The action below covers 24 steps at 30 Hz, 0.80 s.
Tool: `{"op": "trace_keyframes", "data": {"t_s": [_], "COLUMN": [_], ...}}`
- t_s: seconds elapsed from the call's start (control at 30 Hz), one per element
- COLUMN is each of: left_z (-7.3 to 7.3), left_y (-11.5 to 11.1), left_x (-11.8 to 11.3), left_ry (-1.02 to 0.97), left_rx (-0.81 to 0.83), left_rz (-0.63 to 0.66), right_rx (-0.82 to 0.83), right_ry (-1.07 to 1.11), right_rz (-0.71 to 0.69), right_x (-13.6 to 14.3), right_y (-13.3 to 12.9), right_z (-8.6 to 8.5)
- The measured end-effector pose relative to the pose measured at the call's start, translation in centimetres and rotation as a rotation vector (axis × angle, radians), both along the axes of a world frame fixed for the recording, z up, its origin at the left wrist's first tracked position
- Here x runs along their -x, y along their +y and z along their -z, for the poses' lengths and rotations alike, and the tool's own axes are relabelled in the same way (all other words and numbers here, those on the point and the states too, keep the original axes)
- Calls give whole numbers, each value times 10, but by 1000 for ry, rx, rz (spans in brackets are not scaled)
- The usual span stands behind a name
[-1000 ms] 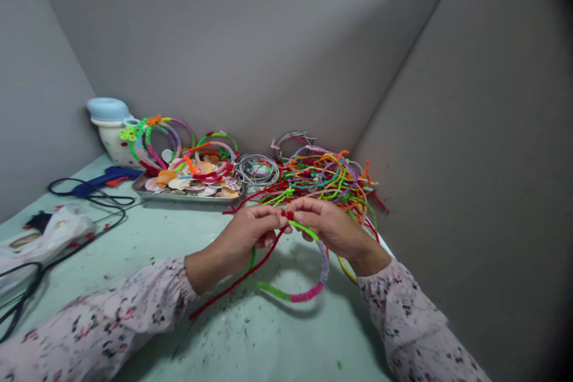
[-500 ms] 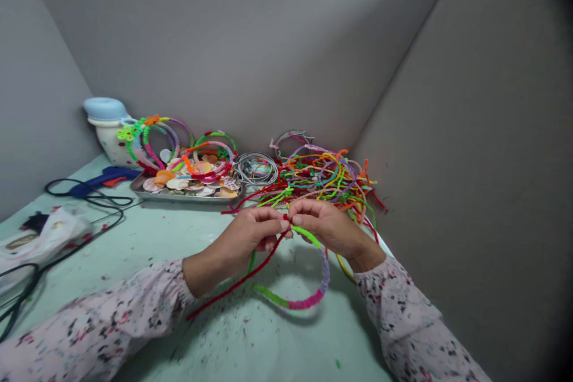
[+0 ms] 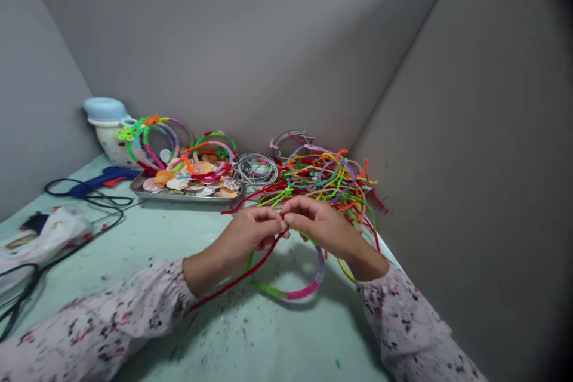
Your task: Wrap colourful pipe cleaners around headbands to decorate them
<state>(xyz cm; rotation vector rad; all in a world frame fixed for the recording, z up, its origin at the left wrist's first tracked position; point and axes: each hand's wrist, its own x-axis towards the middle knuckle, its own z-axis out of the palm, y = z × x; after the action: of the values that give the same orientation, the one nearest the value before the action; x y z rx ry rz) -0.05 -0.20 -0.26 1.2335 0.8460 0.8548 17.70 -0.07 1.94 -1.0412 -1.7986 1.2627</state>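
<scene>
My left hand pinches a red pipe cleaner where it meets a curved ring wrapped in green, lilac and pink. Its long red tail runs down toward my left sleeve. Close beside it, my right hand is closed at the same joint, thumb and forefinger on the red strand by the ring's bright green end. The fingertips of both hands nearly touch and partly hide the joint. Below them the ring hangs just over the pale green table.
Behind my hands lies a heap of colourful pipe cleaners. Wire coils rest left of it, then a metal tray of shells and wrapped rings. A blue-lidded container, black cable and plastic bag are farther left.
My right hand has shifted slightly left and turned over the joint, covering more of the bright green part. The ring has swung a little left and up.
</scene>
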Motion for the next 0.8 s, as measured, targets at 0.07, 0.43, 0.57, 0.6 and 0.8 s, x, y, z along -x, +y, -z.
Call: {"op": "trace_keyframes", "data": {"t_s": [0.07,0.43,0.57,0.6,0.8], "left_z": [0,5,15,17,28], "left_y": [-1,7,18,20,26], "left_x": [0,2,5,6,7], "left_ry": [29,-45,-136,-160,-246], "left_rx": [-5,16,69,76,105], "left_rz": [4,-32,-106,-127,-171], "right_rx": [-20,-290,-809,-905,-1236], "right_ry": [-12,-127,-276,-315,-605], "right_rz": [-14,214,367,362,284], "right_x": [0,2,3,4,9], "right_y": [1,6,5,5,6], "right_z": [2,8,19,24,61]}}
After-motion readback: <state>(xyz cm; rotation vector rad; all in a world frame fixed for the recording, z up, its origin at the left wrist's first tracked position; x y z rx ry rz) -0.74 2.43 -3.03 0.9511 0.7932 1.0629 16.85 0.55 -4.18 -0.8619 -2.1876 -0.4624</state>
